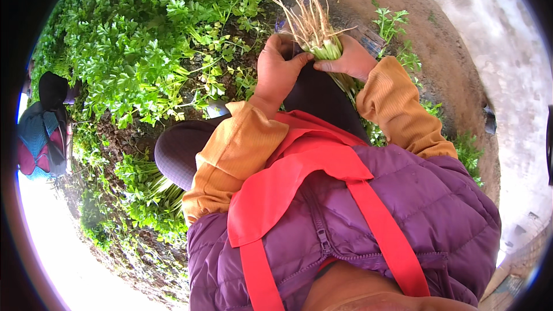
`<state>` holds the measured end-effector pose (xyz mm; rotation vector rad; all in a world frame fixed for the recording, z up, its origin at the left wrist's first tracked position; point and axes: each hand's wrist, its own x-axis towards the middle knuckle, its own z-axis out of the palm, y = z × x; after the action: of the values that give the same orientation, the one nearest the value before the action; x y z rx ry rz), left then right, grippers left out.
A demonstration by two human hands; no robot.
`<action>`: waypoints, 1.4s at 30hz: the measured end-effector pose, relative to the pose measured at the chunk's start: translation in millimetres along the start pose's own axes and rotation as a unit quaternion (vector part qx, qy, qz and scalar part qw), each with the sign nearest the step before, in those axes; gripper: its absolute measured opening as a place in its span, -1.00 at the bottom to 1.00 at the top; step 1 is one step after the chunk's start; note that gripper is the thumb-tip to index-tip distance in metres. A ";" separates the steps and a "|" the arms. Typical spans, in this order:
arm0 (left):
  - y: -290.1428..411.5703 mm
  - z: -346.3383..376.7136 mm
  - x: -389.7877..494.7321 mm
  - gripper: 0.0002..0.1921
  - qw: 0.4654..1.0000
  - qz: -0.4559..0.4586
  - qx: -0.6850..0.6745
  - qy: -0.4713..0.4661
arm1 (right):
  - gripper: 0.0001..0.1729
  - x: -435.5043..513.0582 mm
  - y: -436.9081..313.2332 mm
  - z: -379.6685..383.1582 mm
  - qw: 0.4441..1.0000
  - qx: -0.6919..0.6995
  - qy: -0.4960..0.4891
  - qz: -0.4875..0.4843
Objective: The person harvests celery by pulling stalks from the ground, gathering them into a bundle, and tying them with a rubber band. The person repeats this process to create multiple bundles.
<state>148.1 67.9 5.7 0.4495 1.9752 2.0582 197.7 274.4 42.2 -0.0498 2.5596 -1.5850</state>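
A bunch of leafy celery is held roots-up above my lap, its long pale roots fanning away from me. My right hand wraps the stems just below the roots, thumb across the front. On the other side, my left hand is curled at the bunch, with its thumb tip against the stem bases. A thin see-through strip seems to show by the left fingers, too small to make out. Below the right wrist the stems hang down beside my dark trouser leg.
A dense bed of green celery plants fills the left and front. Cut stems lie by my left knee. Another person is at the far left. Bare soil and a pale strip run along the right. Behind my right hand lies a printed flat piece.
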 end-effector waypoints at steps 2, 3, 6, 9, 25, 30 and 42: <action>3.6 1.2 -1.1 -0.57 1.000 0.006 -0.010 -0.001 | -0.38 -0.3 -1.6 0.1 1.000 0.009 -0.004 -0.005; 5.2 1.0 -1.6 -0.57 1.000 0.000 0.002 0.004 | -0.39 0.4 -2.3 0.5 1.000 0.015 -0.009 -0.007; 8.3 -1.5 -2.9 -0.58 1.000 -0.017 0.012 -0.008 | -0.40 4.0 -1.6 2.8 0.998 0.052 -0.021 -0.003; 8.8 -8.5 -7.2 -0.61 0.999 -0.036 -0.010 -0.023 | -0.38 3.7 4.3 3.3 0.999 0.031 0.010 -0.001; 41.9 -8.4 -49.3 -0.82 0.965 0.112 0.214 -0.098 | -0.29 -4.0 -18.6 16.7 0.989 -0.008 0.149 0.020; 40.9 -4.3 -44.2 -0.81 0.952 0.141 0.266 -0.049 | -0.38 -4.7 -19.6 17.8 0.991 -0.031 0.125 0.033; 38.9 -3.1 -37.8 -0.82 0.965 0.088 0.237 -0.075 | -0.20 4.9 2.2 3.7 0.995 0.097 0.005 -0.007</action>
<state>182.9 48.5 42.7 0.8766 2.3967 1.5635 193.4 271.7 38.2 -0.0395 2.4035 -1.8361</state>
